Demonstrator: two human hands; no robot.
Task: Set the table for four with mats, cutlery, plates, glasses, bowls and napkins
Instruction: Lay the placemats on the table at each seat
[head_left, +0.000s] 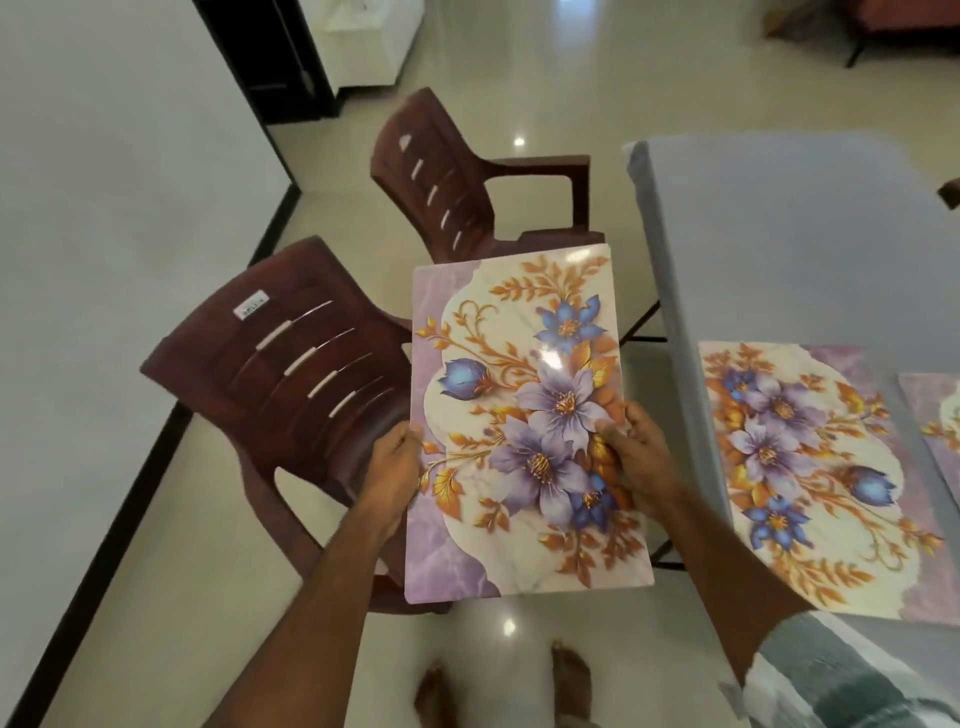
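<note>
I hold a floral place mat (524, 374) flat in the air over the floor, left of the table. My left hand (392, 462) grips its left edge and my right hand (631, 449) pinches its right edge, thumb on top. The mat is glossy, with purple and blue flowers and orange leaves. A matching mat (810, 478) lies on the grey table (779, 234) near its left edge. The corner of another mat (935, 415) shows at the right border.
Two dark red plastic chairs stand left of the table, one near (291, 374) and one farther back (467, 182). A white wall with a black skirting runs along the left. My bare feet (498, 691) stand on the glossy tiled floor.
</note>
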